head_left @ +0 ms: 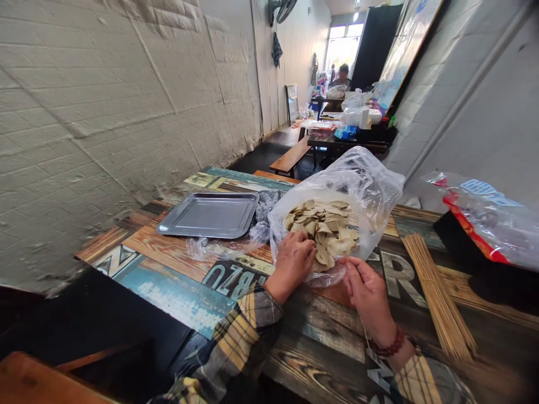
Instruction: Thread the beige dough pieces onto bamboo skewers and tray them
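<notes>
An opened clear plastic bag holds a heap of thin, pale beige slices, whose exact food I cannot tell. My left hand is at the near left side of the heap, fingers curled in against the slices; what they grip is hidden. Between the thumb and fingers of my right hand is a thin bamboo skewer, its tip by the nearest slices and its other end running down below the palm. To the right lies a bundle of bamboo skewers on the patterned tabletop.
A shallow metal tray sits left of the bag, with crumpled clear plastic beside it. At the right stands a black box with plastic packaging on top. Beyond are a wooden bench, cluttered tables and a person.
</notes>
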The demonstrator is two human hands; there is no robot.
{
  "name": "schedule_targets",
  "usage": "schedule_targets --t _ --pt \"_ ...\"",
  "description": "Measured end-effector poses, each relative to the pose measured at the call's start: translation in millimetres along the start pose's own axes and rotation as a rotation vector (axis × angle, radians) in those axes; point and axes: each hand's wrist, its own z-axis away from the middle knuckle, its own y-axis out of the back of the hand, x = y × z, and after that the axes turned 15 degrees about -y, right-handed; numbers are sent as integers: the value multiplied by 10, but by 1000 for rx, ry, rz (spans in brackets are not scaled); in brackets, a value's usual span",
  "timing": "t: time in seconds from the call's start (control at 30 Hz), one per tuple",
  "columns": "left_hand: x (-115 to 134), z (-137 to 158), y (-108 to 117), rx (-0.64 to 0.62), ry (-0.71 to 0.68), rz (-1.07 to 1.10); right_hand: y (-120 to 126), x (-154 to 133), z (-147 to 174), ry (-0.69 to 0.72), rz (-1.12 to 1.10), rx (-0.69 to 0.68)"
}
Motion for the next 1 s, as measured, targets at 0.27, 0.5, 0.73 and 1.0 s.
schedule_targets --t 0.27,0.5,0.73,1.0 --pt "109 -64 -54 -90 24 -151 -14 20 -3 25 43 10" --pt "52 -52 -142 -18 63 -84 -13 7 -5 29 52 1" --pt "55 -32 -161 -29 68 -74 -7 15 -4 37 48 -6" --pt "60 -20 -147 70 75 92 4 73 -48 84 28 19"
